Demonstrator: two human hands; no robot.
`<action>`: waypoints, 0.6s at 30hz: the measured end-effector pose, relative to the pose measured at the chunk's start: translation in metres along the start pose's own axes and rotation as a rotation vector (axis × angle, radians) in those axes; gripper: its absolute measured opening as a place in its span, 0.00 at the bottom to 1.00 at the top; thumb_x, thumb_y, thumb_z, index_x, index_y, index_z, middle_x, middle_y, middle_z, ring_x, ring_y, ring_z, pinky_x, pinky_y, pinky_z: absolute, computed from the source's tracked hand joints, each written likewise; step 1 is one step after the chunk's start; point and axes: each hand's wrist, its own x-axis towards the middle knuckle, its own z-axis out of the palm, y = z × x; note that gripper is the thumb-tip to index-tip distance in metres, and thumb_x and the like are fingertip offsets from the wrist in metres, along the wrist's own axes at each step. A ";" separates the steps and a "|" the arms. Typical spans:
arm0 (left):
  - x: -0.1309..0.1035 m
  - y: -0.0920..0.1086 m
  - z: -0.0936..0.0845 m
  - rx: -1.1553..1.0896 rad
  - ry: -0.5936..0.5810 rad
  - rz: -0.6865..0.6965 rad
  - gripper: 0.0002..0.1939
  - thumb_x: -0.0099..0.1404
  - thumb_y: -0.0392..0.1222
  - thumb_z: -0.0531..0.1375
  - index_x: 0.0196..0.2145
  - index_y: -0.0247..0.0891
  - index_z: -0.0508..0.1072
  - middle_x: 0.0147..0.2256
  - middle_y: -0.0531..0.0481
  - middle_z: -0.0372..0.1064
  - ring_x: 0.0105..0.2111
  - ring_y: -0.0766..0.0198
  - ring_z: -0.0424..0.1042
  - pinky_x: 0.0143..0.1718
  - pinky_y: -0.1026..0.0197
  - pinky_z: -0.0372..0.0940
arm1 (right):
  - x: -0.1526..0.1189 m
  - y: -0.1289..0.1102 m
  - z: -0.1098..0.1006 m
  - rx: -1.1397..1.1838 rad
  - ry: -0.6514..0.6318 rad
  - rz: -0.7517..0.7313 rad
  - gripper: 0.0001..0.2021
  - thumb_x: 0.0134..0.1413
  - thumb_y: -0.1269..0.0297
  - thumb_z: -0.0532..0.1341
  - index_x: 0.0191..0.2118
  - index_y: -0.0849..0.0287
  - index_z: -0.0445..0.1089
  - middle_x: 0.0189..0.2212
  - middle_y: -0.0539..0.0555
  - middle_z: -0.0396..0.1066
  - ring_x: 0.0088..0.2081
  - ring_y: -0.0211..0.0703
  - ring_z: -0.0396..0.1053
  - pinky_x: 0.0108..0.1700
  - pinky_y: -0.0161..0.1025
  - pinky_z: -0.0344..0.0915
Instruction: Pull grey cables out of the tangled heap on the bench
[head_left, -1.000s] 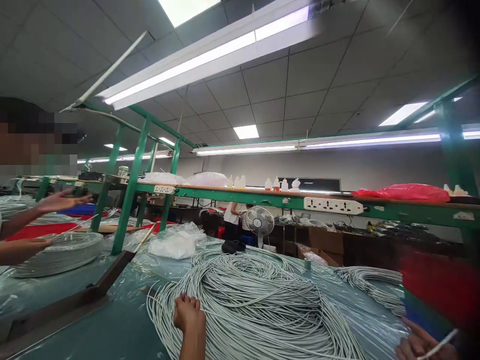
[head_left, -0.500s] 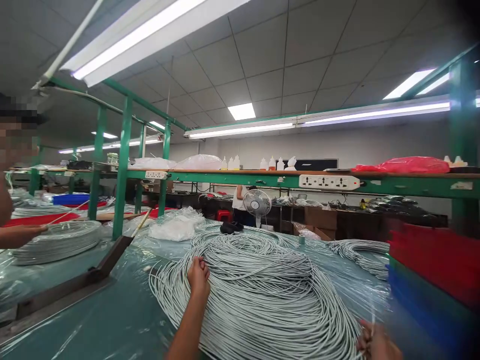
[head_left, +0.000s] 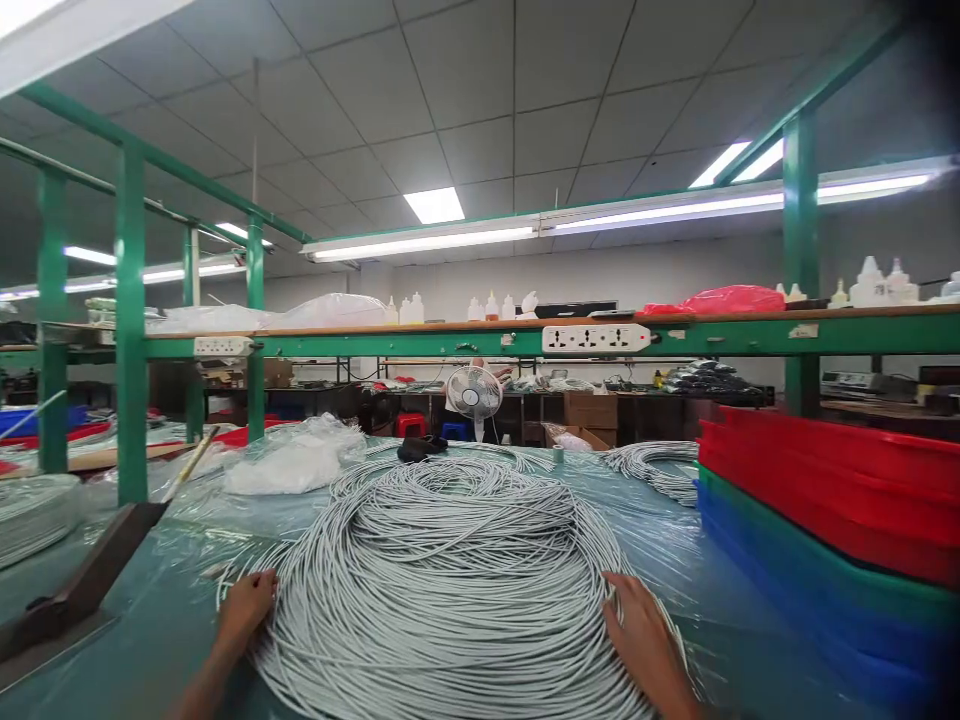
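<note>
A big loose coil of grey cable [head_left: 442, 570] lies on the green plastic-covered table [head_left: 157, 630] in front of me. My left hand [head_left: 244, 608] rests on the coil's left edge, fingers curled over the outer strands. On the coil's right edge lies my right hand [head_left: 637, 625], flat with fingers spread against the strands. Neither hand lifts anything.
Stacked red, green and blue trays [head_left: 825, 520] stand at the right. A smaller cable coil [head_left: 652, 465] lies behind, a white plastic bag [head_left: 289, 460] at back left. A dark bar [head_left: 82, 585] crosses the left. Green posts [head_left: 131, 330] carry a shelf with a socket strip [head_left: 596, 338]; a fan [head_left: 474, 395] stands beyond.
The view swung right, so the person at the left left the picture. My left hand slid from the coil's top to its left edge. My right hand came onto the right edge.
</note>
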 end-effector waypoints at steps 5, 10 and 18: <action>0.017 -0.003 0.010 0.378 -0.037 0.080 0.23 0.72 0.43 0.40 0.42 0.28 0.70 0.45 0.36 0.63 0.49 0.43 0.61 0.49 0.51 0.57 | -0.006 0.015 0.011 -0.270 -0.036 -0.280 0.23 0.61 0.55 0.43 0.47 0.56 0.72 0.53 0.54 0.66 0.57 0.47 0.60 0.59 0.48 0.55; 0.011 -0.021 0.021 0.552 -0.037 0.138 0.21 0.75 0.42 0.38 0.41 0.31 0.67 0.43 0.39 0.63 0.47 0.45 0.62 0.51 0.49 0.57 | -0.006 0.022 0.013 -0.355 0.100 -0.189 0.18 0.60 0.61 0.47 0.42 0.59 0.73 0.42 0.59 0.69 0.46 0.49 0.67 0.50 0.48 0.59; 0.021 -0.026 0.021 0.427 0.060 0.099 0.14 0.71 0.44 0.47 0.30 0.36 0.64 0.35 0.45 0.64 0.42 0.46 0.64 0.49 0.48 0.61 | -0.017 0.007 0.005 -0.527 0.326 0.050 0.15 0.60 0.64 0.46 0.37 0.65 0.68 0.38 0.63 0.63 0.30 0.47 0.68 0.27 0.38 0.55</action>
